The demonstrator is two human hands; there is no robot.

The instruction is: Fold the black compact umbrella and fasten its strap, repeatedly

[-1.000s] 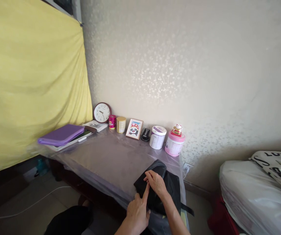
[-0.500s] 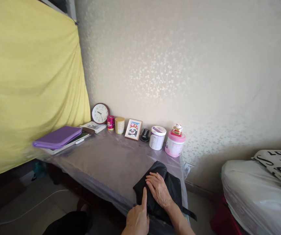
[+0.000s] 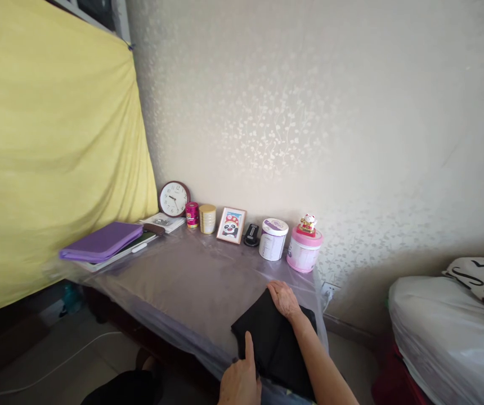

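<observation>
Near right on the plastic-covered bench (image 3: 174,281), flat black fabric (image 3: 278,343) lies beneath your right hand (image 3: 284,299), fingers together; your left hand (image 3: 241,378) extends one finger, others curled; I can't tell whether either grips.

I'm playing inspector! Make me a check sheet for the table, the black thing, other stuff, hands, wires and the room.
Surface: plastic-covered table.
Job's things: black fabric, at the table's near right.
Clutter: purple folder, clock, picture frame, white tub, pink tub with figurine on top, among others.
Grip: left hand, index finger extended over the fabric; right hand on its far edge.
Cables: white cable on the floor.
Surroundings: yellow curtain, patterned wall.
</observation>
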